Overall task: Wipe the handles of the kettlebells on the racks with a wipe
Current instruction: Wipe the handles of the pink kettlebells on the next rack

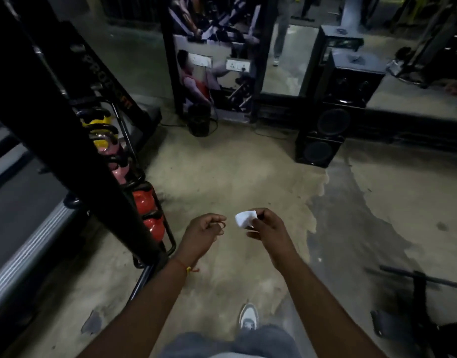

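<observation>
While the right hand pinches a small white wipe out over the floor, the left hand just hangs loosely curled with nothing in it; kettlebells sit stacked in the rack off to the left, apart from the wipe.

Wipe white. Yellow kettlebell, pink kettlebell, red kettlebell, all with black handles. Rack black. Post black, faint grey lettering, last letters orange. Floor mottled tan, large dark grey patches on the right. Speaker black. Bucket black. Sockets white. Treadmill: dark grey belt, silver ribbed rail. Shoe white and grey. Trousers grey-blue. Wrist thread orange-red, yellow bead.
</observation>
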